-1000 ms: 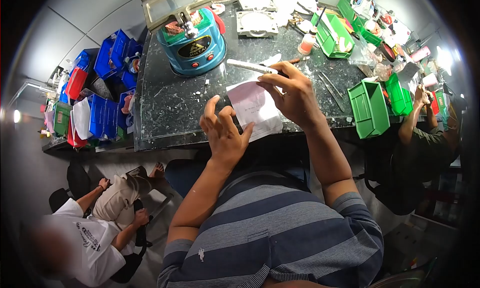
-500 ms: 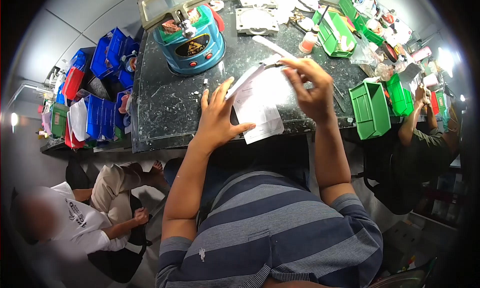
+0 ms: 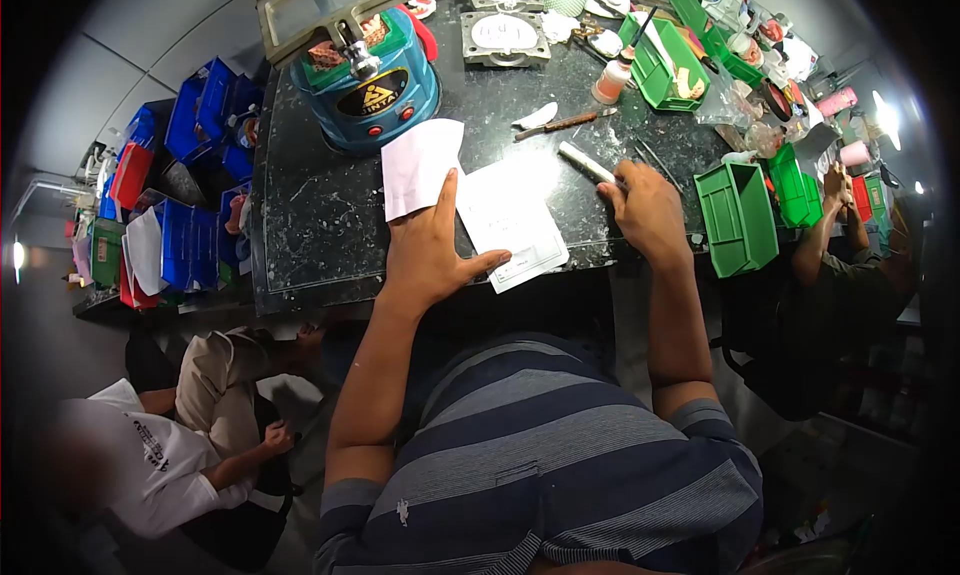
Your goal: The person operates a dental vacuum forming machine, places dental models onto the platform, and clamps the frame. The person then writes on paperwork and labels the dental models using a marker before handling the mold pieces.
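A pink sheet (image 3: 418, 167) lies to the left of a white printed slip (image 3: 508, 215) near the bench's front edge. My left hand (image 3: 425, 250) is spread, its fingertips on the pink sheet's lower edge and its thumb over the slip. To the right of the slip, my right hand (image 3: 645, 205) is closed on a white marker (image 3: 588, 163), which points up and left. Beyond the papers lie a brown-handled tool (image 3: 560, 124) and a small white piece (image 3: 536, 115).
A blue machine (image 3: 375, 105) stands at the back left. Green bins (image 3: 738, 215) and a bottle of pink liquid (image 3: 610, 80) are on the right. Blue bins (image 3: 195, 235) stand far left. A seated person (image 3: 150, 455) is at lower left; another person's hands (image 3: 838, 185) are far right.
The pink sheet has been turned over to the left, baring the white slip. My right hand has moved right and down with the marker, away from the papers.
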`<state>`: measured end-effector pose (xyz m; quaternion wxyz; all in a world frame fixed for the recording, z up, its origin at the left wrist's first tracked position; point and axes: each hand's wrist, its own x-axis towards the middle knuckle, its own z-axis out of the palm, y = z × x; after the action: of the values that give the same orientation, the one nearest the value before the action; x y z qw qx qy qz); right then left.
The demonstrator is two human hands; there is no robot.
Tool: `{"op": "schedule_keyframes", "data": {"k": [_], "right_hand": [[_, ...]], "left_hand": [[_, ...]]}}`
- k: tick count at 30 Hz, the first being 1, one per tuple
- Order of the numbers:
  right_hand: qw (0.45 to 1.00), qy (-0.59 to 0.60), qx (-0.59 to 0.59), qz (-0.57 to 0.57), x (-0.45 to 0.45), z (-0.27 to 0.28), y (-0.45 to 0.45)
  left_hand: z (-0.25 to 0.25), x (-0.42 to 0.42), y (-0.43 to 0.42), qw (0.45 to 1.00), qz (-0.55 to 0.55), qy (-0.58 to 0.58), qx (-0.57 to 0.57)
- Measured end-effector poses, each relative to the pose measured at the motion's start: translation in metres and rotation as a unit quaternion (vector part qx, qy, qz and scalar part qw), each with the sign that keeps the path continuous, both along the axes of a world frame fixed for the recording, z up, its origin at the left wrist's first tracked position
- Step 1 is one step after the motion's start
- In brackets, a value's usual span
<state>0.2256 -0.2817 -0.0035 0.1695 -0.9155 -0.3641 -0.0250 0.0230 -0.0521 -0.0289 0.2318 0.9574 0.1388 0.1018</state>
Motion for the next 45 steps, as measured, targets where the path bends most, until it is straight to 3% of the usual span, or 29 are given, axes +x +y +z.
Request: {"op": "schedule_keyframes", "data": {"k": [7, 14, 20, 22, 23, 25, 26, 28, 29, 30, 32, 36, 38, 40, 45], "right_hand": [[0.995, 0.026, 0.092, -0.029, 0.004, 0.003, 0.017], [0.993, 0.02, 0.093, -0.073, 0.01, -0.006, 0.026], [0.989, 0.088, 0.073, -0.089, 0.005, 0.01, 0.036], [0.993, 0.009, 0.118, 0.013, 0.013, -0.002, 0.035], [0.993, 0.009, 0.117, 0.013, 0.016, -0.007, 0.034], [0.963, -0.186, 0.194, 0.034, 0.013, -0.007, 0.039], [0.963, -0.186, 0.193, 0.034, 0.014, -0.006, 0.041], [0.956, -0.081, 0.283, 0.007, 0.015, -0.006, 0.043], [0.943, 0.046, 0.331, -0.006, 0.012, -0.005, 0.045], [0.943, 0.046, 0.33, -0.004, 0.007, -0.006, 0.048], [0.816, 0.277, 0.504, 0.059, -0.009, -0.007, 0.058], [0.777, 0.403, 0.472, 0.108, -0.048, -0.013, 0.079], [0.781, 0.435, 0.44, 0.084, -0.061, -0.022, 0.088], [0.836, 0.367, 0.397, 0.099, -0.066, -0.027, 0.089], [0.827, 0.394, 0.386, 0.112, -0.066, -0.034, 0.085]], "left_hand": [[-0.006, -0.002, 0.0, 1.0, 0.004, -0.005, 0.001], [-0.003, -0.002, -0.001, 1.0, 0.004, 0.011, 0.018], [-0.004, -0.001, -0.001, 0.999, 0.009, -0.014, 0.04], [-0.006, -0.002, -0.002, 0.999, 0.01, -0.011, 0.036], [-0.007, -0.002, -0.002, 0.999, 0.01, -0.015, 0.05], [-0.007, -0.002, -0.001, 0.998, 0.01, -0.019, 0.065], [-0.007, -0.002, -0.001, 0.998, 0.006, -0.015, 0.052], [-0.007, -0.003, -0.001, 0.999, 0.003, -0.009, 0.039], [-0.006, -0.003, -0.002, 0.999, 0.004, -0.014, 0.046], [-0.005, -0.003, -0.002, 0.998, 0.006, -0.019, 0.052], [-0.006, -0.003, -0.002, 0.998, 0.006, -0.026, 0.061], [-0.005, -0.003, -0.003, 0.997, 0.007, -0.043, 0.064], [-0.007, -0.003, -0.002, 0.997, 0.006, -0.048, 0.063], [-0.005, -0.004, -0.001, 0.997, 0.009, -0.054, 0.062], [-0.008, -0.003, 0.002, 0.995, 0.031, -0.089, 0.015]]}}
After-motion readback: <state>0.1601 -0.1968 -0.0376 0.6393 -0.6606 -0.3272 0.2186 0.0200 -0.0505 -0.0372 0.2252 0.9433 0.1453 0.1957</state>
